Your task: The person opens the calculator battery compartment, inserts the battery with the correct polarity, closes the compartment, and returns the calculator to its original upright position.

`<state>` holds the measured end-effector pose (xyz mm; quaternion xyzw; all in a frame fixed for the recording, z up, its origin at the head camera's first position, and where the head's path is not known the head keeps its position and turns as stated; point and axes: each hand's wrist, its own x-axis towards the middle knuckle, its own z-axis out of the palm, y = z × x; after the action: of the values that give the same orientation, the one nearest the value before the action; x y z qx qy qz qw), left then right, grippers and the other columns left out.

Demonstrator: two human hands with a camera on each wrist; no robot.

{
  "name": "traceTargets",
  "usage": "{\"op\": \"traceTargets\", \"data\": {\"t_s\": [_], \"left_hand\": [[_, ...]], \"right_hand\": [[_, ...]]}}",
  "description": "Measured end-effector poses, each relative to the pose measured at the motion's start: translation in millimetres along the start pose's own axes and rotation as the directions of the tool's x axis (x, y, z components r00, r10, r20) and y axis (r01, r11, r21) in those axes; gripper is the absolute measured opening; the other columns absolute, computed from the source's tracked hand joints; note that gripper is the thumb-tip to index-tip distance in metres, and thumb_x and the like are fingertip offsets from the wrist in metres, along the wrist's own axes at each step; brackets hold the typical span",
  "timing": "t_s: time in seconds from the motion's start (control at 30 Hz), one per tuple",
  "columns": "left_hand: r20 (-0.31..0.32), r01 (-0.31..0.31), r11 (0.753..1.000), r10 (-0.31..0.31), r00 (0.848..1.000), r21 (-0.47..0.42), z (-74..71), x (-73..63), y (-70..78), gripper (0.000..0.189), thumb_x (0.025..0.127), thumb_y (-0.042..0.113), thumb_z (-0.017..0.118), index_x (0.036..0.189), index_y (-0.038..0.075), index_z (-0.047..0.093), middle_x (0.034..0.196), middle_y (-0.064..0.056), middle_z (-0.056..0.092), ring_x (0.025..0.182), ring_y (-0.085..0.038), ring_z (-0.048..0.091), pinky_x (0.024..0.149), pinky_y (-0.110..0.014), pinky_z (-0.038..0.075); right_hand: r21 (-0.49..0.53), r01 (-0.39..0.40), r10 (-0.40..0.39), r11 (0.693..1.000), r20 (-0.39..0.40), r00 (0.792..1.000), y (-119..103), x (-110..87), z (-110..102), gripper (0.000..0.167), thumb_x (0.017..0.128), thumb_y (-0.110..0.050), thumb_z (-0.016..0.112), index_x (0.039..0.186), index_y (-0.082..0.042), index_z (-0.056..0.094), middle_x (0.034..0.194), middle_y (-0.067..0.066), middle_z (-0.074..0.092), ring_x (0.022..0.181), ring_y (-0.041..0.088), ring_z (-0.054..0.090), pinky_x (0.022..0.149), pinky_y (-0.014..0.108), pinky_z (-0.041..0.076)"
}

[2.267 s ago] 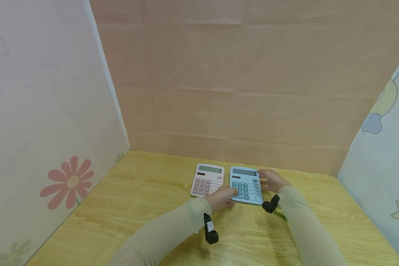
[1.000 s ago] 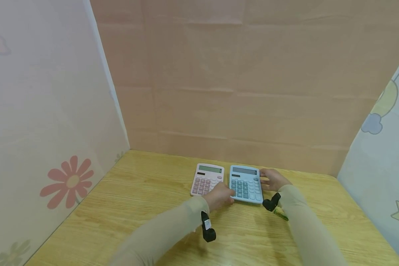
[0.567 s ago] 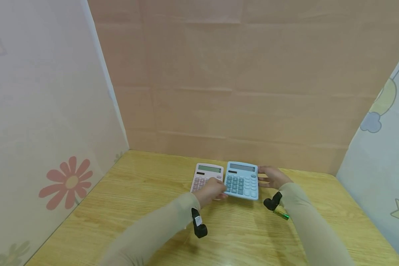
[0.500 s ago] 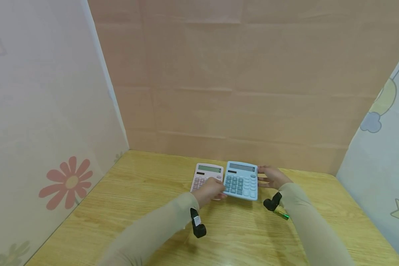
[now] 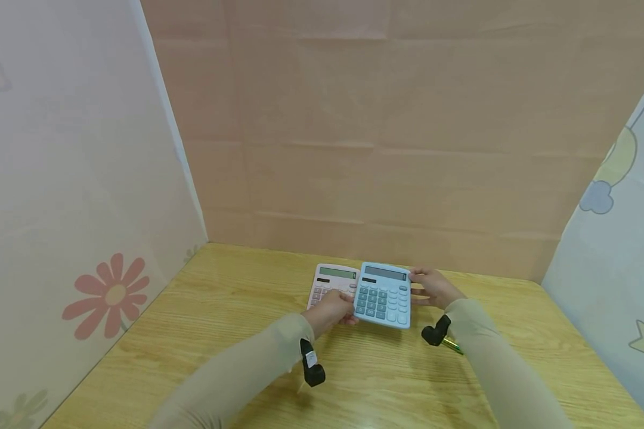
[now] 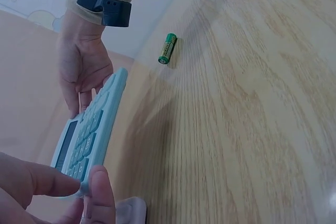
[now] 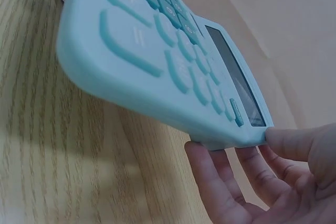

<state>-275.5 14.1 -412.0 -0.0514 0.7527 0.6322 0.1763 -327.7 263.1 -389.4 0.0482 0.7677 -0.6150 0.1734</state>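
Note:
A light blue calculator (image 5: 382, 296) is held above the table, its keys and display facing up. At its lower left corner my left hand (image 5: 330, 311) pinches it between thumb and fingers; the left wrist view shows this grip (image 6: 100, 192) close up. On the upper right edge my right hand (image 5: 433, 288) grips it, thumb on the top face and fingers underneath, as the right wrist view shows (image 7: 262, 177). A pink calculator (image 5: 337, 274) lies on the table just left of the blue one, partly hidden behind my left hand.
A green battery (image 6: 167, 49) lies on the wooden table (image 5: 236, 286), near my right wrist and partly covered by it in the head view. A tan backdrop (image 5: 300, 149) rises behind the table, with patterned walls on both sides.
The blue calculator has been lifted off the table and shifted left toward the pink one. Both hands have moved left with it. More of the battery came into view, then partly went behind the right wrist.

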Motion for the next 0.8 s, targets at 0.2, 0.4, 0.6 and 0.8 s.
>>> {"op": "traceTargets", "data": {"t_s": [0.2, 0.4, 0.6, 0.8], "left_hand": [[0.005, 0.012, 1.000, -0.012, 1.000, 0.000, -2.3, -1.5, -0.5, 0.021, 0.093, -0.006, 0.054, 0.113, -0.008, 0.055, 0.085, -0.014, 0.061, 0.062, -0.014, 0.061, 0.059, -0.022, 0.056], [0.048, 0.000, 1.000, 0.000, 0.999, 0.004, -5.3, -3.9, 1.2, 0.018, 0.094, -0.005, 0.052, 0.110, -0.010, 0.059, 0.083, -0.015, 0.064, 0.063, -0.012, 0.060, 0.065, -0.022, 0.057], [0.069, -0.011, 1.000, 0.013, 0.998, -0.024, -6.0, -4.2, 1.9, 0.020, 0.095, -0.006, 0.051, 0.113, -0.012, 0.058, 0.087, -0.018, 0.065, 0.063, -0.011, 0.060, 0.068, -0.024, 0.058], [0.073, -0.008, 0.999, 0.011, 0.997, -0.040, -4.9, -4.6, 1.3, 0.021, 0.096, -0.005, 0.051, 0.115, -0.012, 0.057, 0.087, -0.016, 0.063, 0.065, -0.012, 0.059, 0.069, -0.024, 0.057]], "right_hand": [[0.001, -0.004, 0.004, 1.000, -0.001, 1.000, -0.8, 1.3, 0.6, 0.025, 0.105, -0.020, 0.041, 0.123, -0.004, 0.040, 0.116, 0.011, 0.052, 0.098, 0.024, 0.058, 0.081, 0.039, 0.058], [0.000, -0.001, 0.001, 1.000, 0.008, 1.000, -2.5, 2.4, 0.6, 0.024, 0.105, -0.020, 0.041, 0.122, -0.004, 0.039, 0.116, 0.011, 0.052, 0.101, 0.026, 0.057, 0.081, 0.038, 0.058], [-0.002, -0.007, 0.007, 1.000, 0.009, 1.000, -1.4, 2.2, -0.5, 0.028, 0.105, -0.020, 0.041, 0.127, -0.003, 0.037, 0.118, 0.012, 0.051, 0.105, 0.028, 0.056, 0.081, 0.038, 0.059], [-0.048, -0.003, 0.004, 0.999, 0.024, 1.000, -0.9, 1.5, -3.3, 0.041, 0.106, -0.020, 0.040, 0.140, 0.003, 0.036, 0.120, 0.014, 0.055, 0.107, 0.027, 0.057, 0.085, 0.037, 0.058]]}}
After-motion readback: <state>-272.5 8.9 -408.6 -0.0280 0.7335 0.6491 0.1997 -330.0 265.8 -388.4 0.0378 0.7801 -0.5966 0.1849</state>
